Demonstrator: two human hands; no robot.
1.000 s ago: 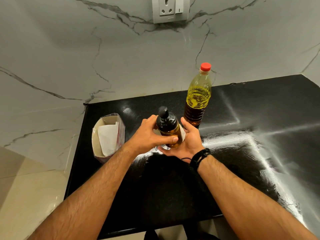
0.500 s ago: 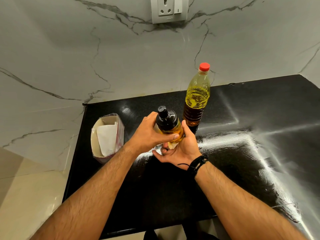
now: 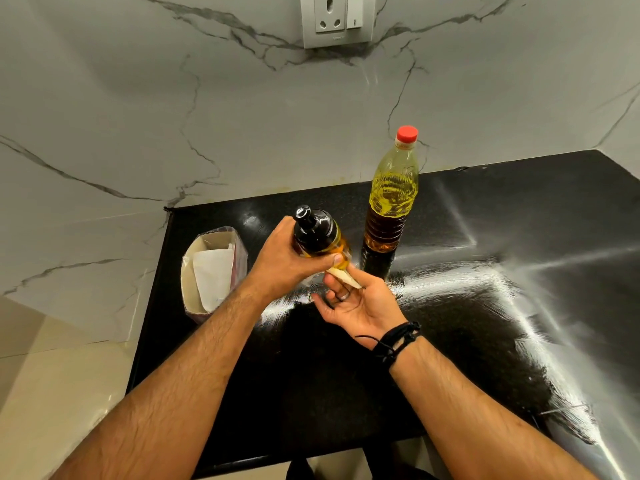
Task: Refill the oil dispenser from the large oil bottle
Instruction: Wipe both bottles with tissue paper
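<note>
Dispenser is now off the counter and tilted, cap end leaning away toward the wall; a second ago it stood upright between both hands. Left hand (image 3: pixel 287 265) grips the oil dispenser (image 3: pixel 320 237) round its body just under the black cap, thumb across the front. Right hand (image 3: pixel 356 303) has dropped from the side to below the base, palm up, fingers loosely curled, touching a pale label or paper scrap (image 3: pixel 344 277) at the dispenser's bottom. Can't tell if it pinches that or just supports it.

Large oil bottle (image 3: pixel 389 202) stands upright on the black counter (image 3: pixel 519 306), just behind and right of the dispenser, red cap (image 3: pixel 407 134) still on.

Handling, my read:
- Dispenser: looks like glass, rigid, breakable, probably oily on the outside. Partly filled, so moderate weight. Hold the body firmly, twist at the black cap.
- Large bottle: thin ribbed plastic, roughly two-thirds full, so heavy and squashy. Grab mid-body on the ribs, not the shoulder; a squeeze could surge the pour.

Counts: one dispenser, one large bottle, one red cap, one open carton with white paper (image 3: pixel 213 271) at the left of the counter, one wall socket (image 3: pixel 337 20).

Neither container is open yet.
</note>
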